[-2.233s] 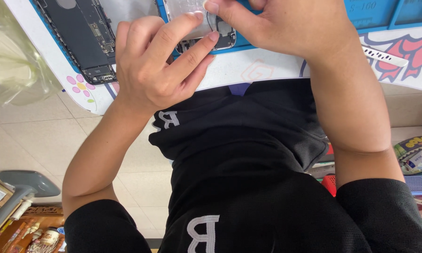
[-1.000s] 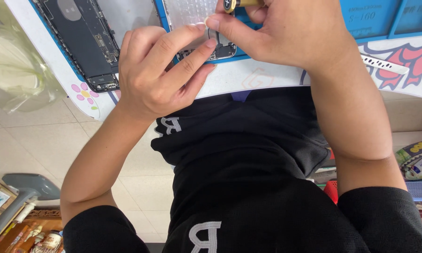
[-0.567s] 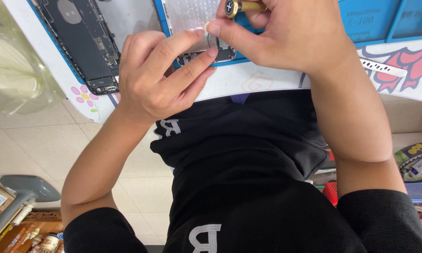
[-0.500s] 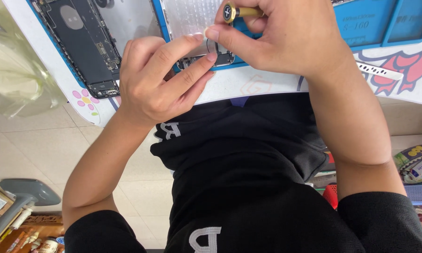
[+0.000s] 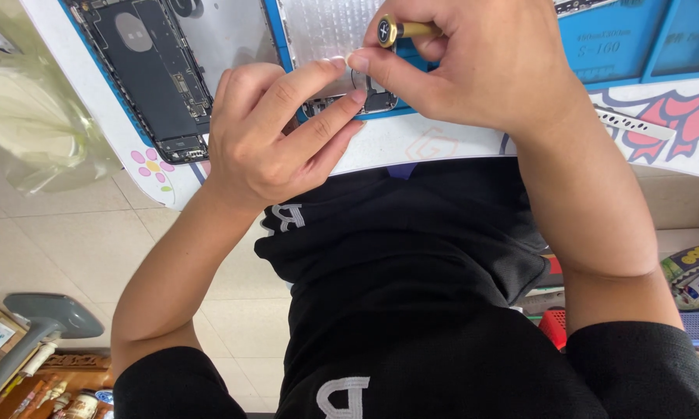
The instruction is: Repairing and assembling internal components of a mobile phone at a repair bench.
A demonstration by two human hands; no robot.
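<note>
My right hand (image 5: 485, 66) grips a small screwdriver with a gold cap (image 5: 396, 31), held upright over the lower end of a phone display panel with a silver back plate (image 5: 322, 35). My left hand (image 5: 275, 136) presses two fingers onto the panel's bottom edge, right beside the screwdriver tip. The panel lies on a blue work mat (image 5: 621, 46). To the left lies an opened phone body (image 5: 151, 74) with its dark battery and boards showing.
The white table edge (image 5: 442, 143) carries flower and red cartoon prints. A flat metal strip (image 5: 629, 124) lies at the right. A clear plastic bag (image 5: 31, 116) hangs at the left. Below are tiled floor, a grey stand base (image 5: 46, 314) and boxes.
The view has shifted, so the table and phone parts sit lower in frame. My right hand now shows the gold-capped screwdriver, hidden 2.2 s ago. My left fingers stay on the panel.
</note>
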